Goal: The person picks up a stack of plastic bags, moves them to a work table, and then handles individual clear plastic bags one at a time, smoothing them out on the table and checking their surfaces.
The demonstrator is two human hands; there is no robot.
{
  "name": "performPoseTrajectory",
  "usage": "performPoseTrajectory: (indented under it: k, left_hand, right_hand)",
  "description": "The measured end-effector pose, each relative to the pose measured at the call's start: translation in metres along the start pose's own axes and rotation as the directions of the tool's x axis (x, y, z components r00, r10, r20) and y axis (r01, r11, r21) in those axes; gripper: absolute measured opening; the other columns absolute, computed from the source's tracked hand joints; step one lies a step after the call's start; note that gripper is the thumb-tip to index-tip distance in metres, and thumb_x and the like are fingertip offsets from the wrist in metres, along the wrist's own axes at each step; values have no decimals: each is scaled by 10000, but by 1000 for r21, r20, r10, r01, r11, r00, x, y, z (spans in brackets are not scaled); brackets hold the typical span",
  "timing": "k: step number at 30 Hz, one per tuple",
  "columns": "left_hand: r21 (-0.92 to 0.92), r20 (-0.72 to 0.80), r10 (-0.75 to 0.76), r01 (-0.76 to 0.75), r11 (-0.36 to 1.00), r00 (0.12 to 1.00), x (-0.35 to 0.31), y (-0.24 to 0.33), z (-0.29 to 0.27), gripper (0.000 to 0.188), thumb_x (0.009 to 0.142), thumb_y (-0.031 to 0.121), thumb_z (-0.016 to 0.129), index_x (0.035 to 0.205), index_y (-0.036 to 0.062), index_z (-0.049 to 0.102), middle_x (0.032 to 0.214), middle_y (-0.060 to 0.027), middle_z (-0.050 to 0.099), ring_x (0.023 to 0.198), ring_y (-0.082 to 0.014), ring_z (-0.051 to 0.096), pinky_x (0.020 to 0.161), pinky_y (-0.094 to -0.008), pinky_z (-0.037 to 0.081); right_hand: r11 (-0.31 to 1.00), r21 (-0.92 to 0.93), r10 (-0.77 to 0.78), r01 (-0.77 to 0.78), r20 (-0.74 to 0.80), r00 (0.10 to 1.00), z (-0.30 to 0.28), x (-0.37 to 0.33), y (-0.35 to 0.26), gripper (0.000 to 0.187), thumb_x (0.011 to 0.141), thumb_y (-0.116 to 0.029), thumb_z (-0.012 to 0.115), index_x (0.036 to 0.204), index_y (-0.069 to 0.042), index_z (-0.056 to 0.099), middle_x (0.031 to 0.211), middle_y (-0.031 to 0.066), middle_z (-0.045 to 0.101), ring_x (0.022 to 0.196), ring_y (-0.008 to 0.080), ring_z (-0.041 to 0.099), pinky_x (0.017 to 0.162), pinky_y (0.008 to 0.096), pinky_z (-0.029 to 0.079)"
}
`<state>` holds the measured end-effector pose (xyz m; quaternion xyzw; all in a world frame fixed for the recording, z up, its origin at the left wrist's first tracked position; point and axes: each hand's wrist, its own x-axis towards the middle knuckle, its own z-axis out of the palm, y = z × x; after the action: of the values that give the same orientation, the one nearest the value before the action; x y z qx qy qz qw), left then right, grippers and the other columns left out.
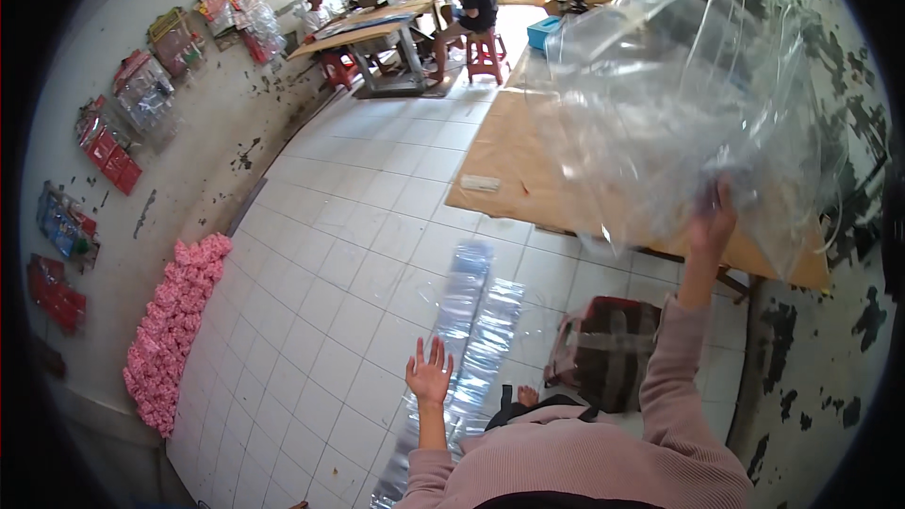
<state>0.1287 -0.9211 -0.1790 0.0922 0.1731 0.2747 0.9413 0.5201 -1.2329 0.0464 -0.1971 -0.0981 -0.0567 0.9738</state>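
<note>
My right hand (714,223) is raised over the table, its fingers closed on a large clear plastic sheet (679,85). The sheet billows upward in folds and covers much of the brown tabletop; whether it is one sheet or a bag I cannot tell. Part of the grip is hidden by the plastic and blurred. My left hand (430,373) is held out, palm up with fingers spread, and holds nothing. Below it, strips of clear shiny plastic (485,344) lie in two long rows on the floor.
The brown-topped table (509,151) has a blue box (542,32) at its far end. A dark bag (617,349) sits on the tiled floor by my feet. Pink bundles (179,330) line the left wall. Two people sit at a far table (377,24), one on a red stool (485,57).
</note>
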Motion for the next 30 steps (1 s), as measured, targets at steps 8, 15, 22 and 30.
performPoseTrajectory:
  k: [8, 15, 22, 30]
  left_hand:
    - [38, -357, 307, -315, 948, 882, -34, 55, -53, 465, 767, 407, 453, 1203, 249, 415, 1153, -26, 481, 1058, -148, 454, 854, -395, 365]
    - [36, -420, -1, 18, 999, 908, 40, 18, -59, 444, 790, 389, 433, 1202, 227, 408, 1129, -40, 487, 1047, -159, 458, 837, -412, 368]
    - [642, -163, -14, 117, 758, 987, 172, 21, 58, 388, 882, 310, 391, 1230, 141, 363, 1152, -58, 482, 1067, -171, 439, 890, -345, 325]
    - [906, 84, 254, -180, 383, 964, 257, -16, 175, 186, 870, 144, 417, 998, 54, 517, 886, -26, 559, 823, -100, 509, 707, -243, 402]
  right_hand:
    - [974, 90, 202, -208, 71, 977, 17, 126, 222, 240, 851, -161, 505, 1040, -16, 477, 855, 44, 526, 777, 163, 517, 654, 258, 469]
    - [734, -89, 522, -673, -559, 644, -68, 107, 330, 269, 840, -222, 520, 1077, -122, 443, 1086, 89, 494, 1026, 242, 487, 780, 373, 430]
    - [511, -536, 649, -672, -271, 711, -43, 69, 290, 300, 849, -175, 501, 1120, -65, 435, 1048, 81, 528, 981, 207, 526, 789, 343, 448]
    - [179, -799, 803, -574, -218, 554, -41, -17, 180, 325, 860, -209, 498, 1119, -16, 461, 1034, 88, 566, 852, 137, 567, 693, 255, 456]
